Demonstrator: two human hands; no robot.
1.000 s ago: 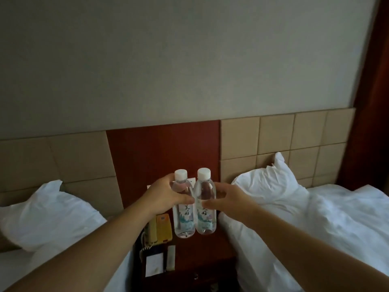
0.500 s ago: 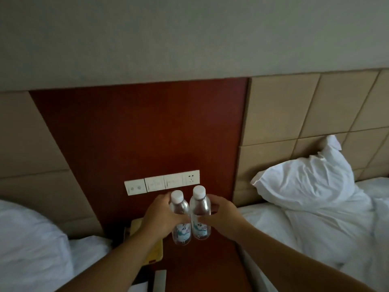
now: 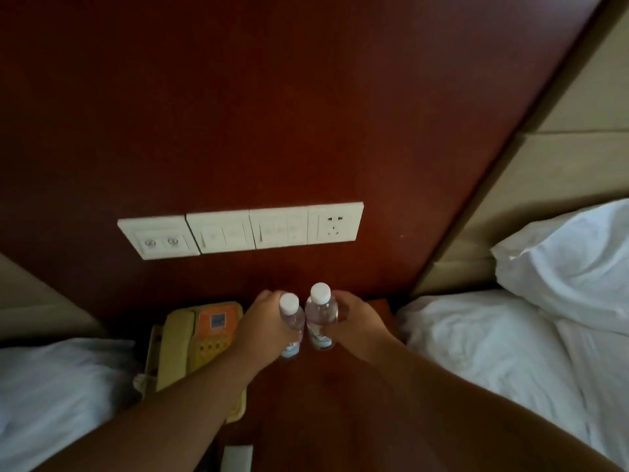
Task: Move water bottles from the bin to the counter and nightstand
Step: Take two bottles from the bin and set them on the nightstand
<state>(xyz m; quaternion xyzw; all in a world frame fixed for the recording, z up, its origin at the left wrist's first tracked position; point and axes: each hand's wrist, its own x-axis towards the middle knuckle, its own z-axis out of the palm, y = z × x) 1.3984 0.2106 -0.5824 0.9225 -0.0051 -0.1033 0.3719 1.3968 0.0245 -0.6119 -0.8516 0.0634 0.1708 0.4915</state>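
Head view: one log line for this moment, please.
phase: placing | left hand: grips left bottle | right hand: grips right bottle | bottles: upright, side by side over nightstand | phone: left of bottles

Dim room. Dark red wood panel (image 3: 272, 114) with a row of white switch plates (image 3: 238, 233) and one socket (image 3: 333, 226). Beige padded headboard (image 3: 561, 158) right. White pillows (image 3: 561, 264) on both sides.
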